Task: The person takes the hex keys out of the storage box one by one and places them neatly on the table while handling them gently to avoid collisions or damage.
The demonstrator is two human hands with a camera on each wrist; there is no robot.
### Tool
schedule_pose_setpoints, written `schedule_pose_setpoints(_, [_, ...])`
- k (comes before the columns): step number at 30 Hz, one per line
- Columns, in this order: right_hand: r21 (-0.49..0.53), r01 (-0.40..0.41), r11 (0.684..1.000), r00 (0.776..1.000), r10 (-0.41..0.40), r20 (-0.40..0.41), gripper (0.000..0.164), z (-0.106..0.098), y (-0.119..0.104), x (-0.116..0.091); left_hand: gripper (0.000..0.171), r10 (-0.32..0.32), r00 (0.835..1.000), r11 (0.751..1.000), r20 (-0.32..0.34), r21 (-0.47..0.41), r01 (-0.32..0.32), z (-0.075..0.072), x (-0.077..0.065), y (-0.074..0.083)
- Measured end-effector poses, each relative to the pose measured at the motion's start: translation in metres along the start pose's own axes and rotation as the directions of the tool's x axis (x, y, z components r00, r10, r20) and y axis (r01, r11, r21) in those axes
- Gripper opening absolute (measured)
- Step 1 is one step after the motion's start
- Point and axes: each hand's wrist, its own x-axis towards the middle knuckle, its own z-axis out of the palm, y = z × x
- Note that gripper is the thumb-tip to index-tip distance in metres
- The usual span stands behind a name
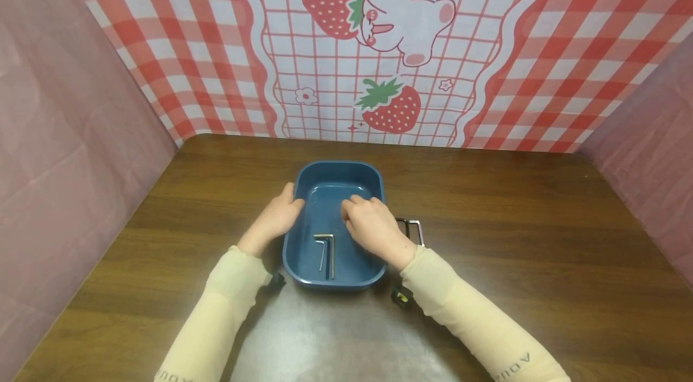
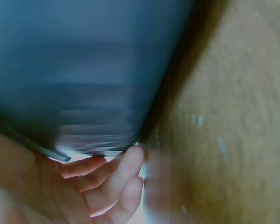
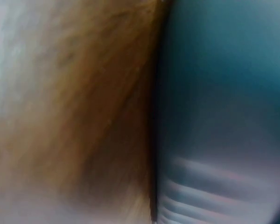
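Observation:
A blue rectangular tray (image 1: 334, 284) with rounded corners and raised walls sits on the table. Two L-shaped hex keys, a larger one (image 1: 332, 255) and a smaller one (image 1: 322, 254), lie on its floor near the front. At the tray's left side, my left hand (image 1: 276, 213) grips the wall, thumb at the rim; its fingers (image 2: 130, 161) touch the outer face in the left wrist view. My right hand (image 1: 373, 225) reaches over the right wall with fingers curled down inside. Its fingertips are hidden, so whether they pinch anything cannot be seen.
Right of the tray, a silver bent rod (image 1: 418, 230) and a black bent rod lie on the wooden table (image 1: 514, 237), partly behind my right wrist. A red-and-white checked cloth (image 1: 189, 39) hangs behind the table, with pink cloth (image 1: 65, 117) at the sides.

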Motion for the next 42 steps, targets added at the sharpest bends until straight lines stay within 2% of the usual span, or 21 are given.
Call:
schedule_pose_setpoints(11, [0.060, -0.015, 0.998, 1.000, 0.016, -0.011, 0.003, 0.001, 0.002, -0.001, 0.044, 0.004, 1.000, 1.000, 0.013, -0.011, -0.004, 0.000, -0.004, 0.001])
schedule_pose_setpoints(27, [0.251, -0.100, 0.963, 0.992, 0.077, 0.100, 0.007, -0.012, 0.001, 0.000, 0.044, 0.012, 1.000, 1.000, -0.003, -0.006, -0.012, 0.000, -0.002, -0.001])
schedule_pose_setpoints(42, [0.316, -0.069, 0.946, 0.998, 0.065, 0.023, 0.007, -0.023, 0.004, -0.003, 0.043, 0.010, 1.000, 1.000, 0.005, -0.016, -0.009, 0.000, -0.002, 0.000])
